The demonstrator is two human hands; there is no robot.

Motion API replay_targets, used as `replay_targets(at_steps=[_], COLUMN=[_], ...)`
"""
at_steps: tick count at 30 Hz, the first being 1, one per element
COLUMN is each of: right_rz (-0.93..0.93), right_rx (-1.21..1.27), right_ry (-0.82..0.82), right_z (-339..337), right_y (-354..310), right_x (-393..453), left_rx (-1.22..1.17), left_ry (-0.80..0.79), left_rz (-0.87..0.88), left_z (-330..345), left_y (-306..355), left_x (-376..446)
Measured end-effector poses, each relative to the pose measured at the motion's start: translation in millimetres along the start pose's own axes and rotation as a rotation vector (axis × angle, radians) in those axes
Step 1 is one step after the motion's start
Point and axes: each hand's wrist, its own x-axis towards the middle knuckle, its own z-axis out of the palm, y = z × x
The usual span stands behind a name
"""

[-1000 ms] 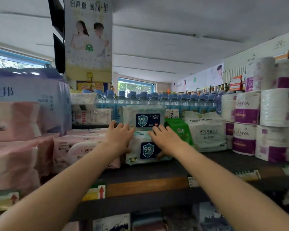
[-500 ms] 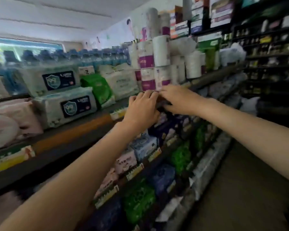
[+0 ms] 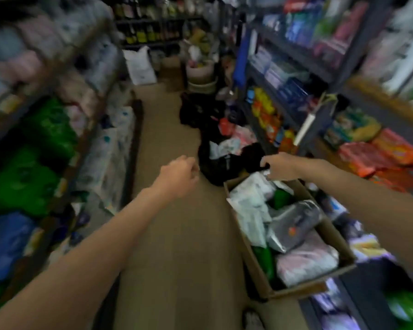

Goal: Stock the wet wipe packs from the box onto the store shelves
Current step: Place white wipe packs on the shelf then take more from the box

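Note:
A cardboard box (image 3: 296,290) sits on the floor at the right of the aisle. It holds several wet wipe packs: white ones (image 3: 250,194) at the far end, a grey one (image 3: 293,222) in the middle, a pink one (image 3: 305,258) and a green one (image 3: 264,258) nearer me. My right hand (image 3: 280,166) hangs over the far end of the box, fingers pointing down just above a white pack and holding nothing. Over the bare floor left of the box, my left hand (image 3: 179,173) is loosely curled and empty. The whole view is blurred.
Shelves (image 3: 45,139) with green, pink and blue packs run along the left. More stocked shelves (image 3: 320,67) line the right, just behind the box. Black bags (image 3: 200,110) and loose goods lie on the floor beyond the box. Brown floor (image 3: 177,234) runs between.
My view swung from the shelf with the stacked wipe packs down to the aisle floor and the box. Both hands left the shelf; the right now hangs over the box.

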Motion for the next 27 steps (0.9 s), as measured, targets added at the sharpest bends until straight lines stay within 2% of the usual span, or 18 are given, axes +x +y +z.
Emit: replay_targets(at_steps=[6, 11, 14, 19, 22, 27], right_rz=[0.064, -0.057, -0.146, -0.275, -0.269, -0.267], right_rx=[0.106, -0.116, -0.17, -0.027, 0.121, 0.346], right_ry=[-0.169, -0.231, -0.183, -0.133, -0.114, -0.161], right_z=[80.4, 150.2, 181.6, 207.4, 214.4, 214.9], right_y=[131.3, 182.4, 193.2, 188.2, 178.0, 152.9], right_x=[11.0, 54.6, 72.2, 87.8, 101.6, 119.9], left_rx=[0.083, 0.123, 0.132, 0.158, 0.146, 0.09], left_ry=[-0.309, -0.409, -0.462, -0.51, -0.569, -0.548], left_rz=[0.02, 0.052, 0.042, -0.003, -0.103, -0.196], left_z=[121.6, 190.9, 221.9, 249.5, 256.7, 254.5], left_y=[92.6, 130.3, 134.8, 118.8, 100.8, 85.4], left_x=[84.0, 119.7, 130.1, 137.7, 137.2, 132.3])
